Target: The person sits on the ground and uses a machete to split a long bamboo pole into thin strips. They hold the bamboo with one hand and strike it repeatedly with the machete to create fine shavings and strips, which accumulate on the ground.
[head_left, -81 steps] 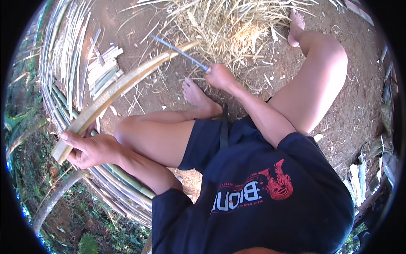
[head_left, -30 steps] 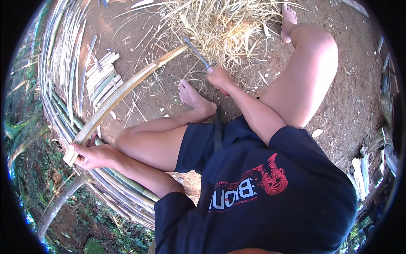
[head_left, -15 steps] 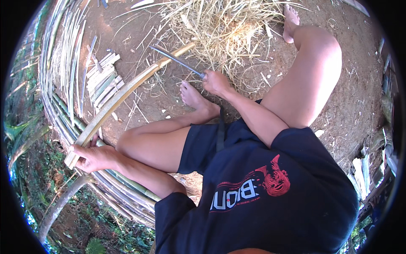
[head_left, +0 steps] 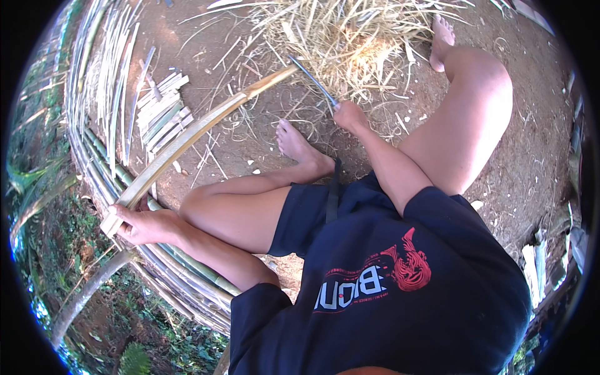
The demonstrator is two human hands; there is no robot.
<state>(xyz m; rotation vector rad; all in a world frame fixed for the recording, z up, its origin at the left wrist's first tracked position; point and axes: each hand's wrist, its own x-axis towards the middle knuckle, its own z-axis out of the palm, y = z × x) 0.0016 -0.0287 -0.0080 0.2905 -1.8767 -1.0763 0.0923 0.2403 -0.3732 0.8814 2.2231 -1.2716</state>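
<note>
My left hand (head_left: 148,225) is closed round the near end of a long split bamboo strip (head_left: 195,130), pale yellow, with a node toward its far end. The strip slants up and to the right across my left leg's side, its far end raised near a heap of shavings. A long knife (head_left: 317,82) with a narrow dark blade is in my right hand (head_left: 351,117), fingers wrapped round the handle, which they hide. Its blade points up and left, the tip close by the strip's far end; I cannot tell whether they touch.
Pale curly bamboo shavings (head_left: 350,44) heap up beyond my feet. Short split pieces (head_left: 167,112) lie in a row at left. Long thin strips (head_left: 115,81) and bamboo poles (head_left: 181,275) form a border on the left, with plants beyond. My bare feet rest on brown soil.
My right hand has moved right with the knife, so the blade no longer crosses the strip near its node but lies by its far end. My left hand keeps its hold on the strip.
</note>
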